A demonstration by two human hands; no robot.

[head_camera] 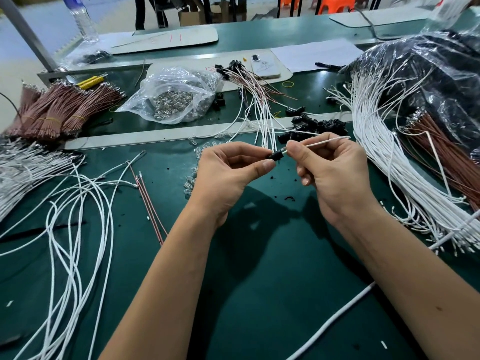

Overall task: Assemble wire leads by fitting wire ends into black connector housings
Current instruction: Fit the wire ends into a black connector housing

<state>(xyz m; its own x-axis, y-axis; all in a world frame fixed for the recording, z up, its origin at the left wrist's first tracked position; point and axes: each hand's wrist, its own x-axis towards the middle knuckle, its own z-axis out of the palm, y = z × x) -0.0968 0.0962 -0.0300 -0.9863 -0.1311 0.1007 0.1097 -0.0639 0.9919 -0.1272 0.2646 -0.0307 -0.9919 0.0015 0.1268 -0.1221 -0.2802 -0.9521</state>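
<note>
Centrally, above the green mat: left hand pinches 1 black connector housing between thumb and fingertips. Right hand is clamped on 1 white wire, its near end at the housing's right face. Wire axis rises rightward, away from the person. Behind: loose black housings, bag of clear parts.
</note>
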